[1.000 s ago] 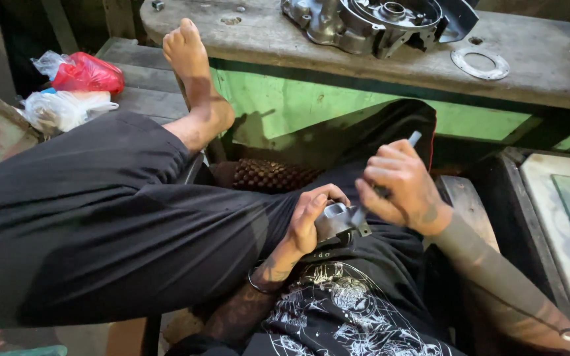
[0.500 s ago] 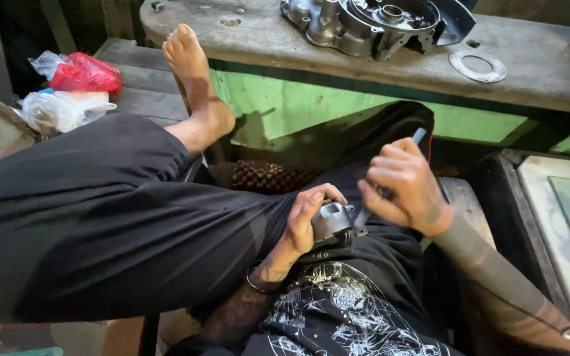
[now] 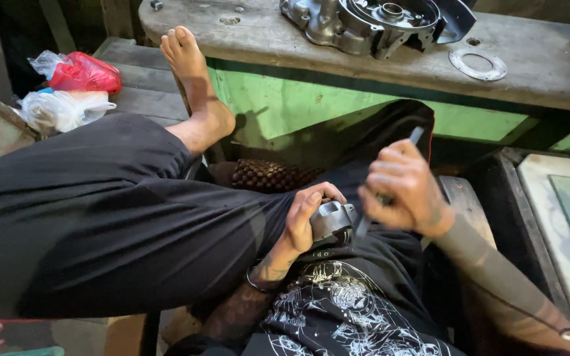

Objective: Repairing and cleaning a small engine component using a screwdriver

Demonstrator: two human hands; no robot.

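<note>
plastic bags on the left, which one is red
The upper plastic bag, farther from the person, is red; the other bag just below it is white.

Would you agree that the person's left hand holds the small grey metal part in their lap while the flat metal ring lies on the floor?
Not quite: the head view shows the flat metal ring lying on the wooden bench, not the floor. The left hand does hold the small grey metal part in the lap.

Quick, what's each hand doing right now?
Left hand: closed around a small grey metal part.
Right hand: closed on a thin tool.
</note>
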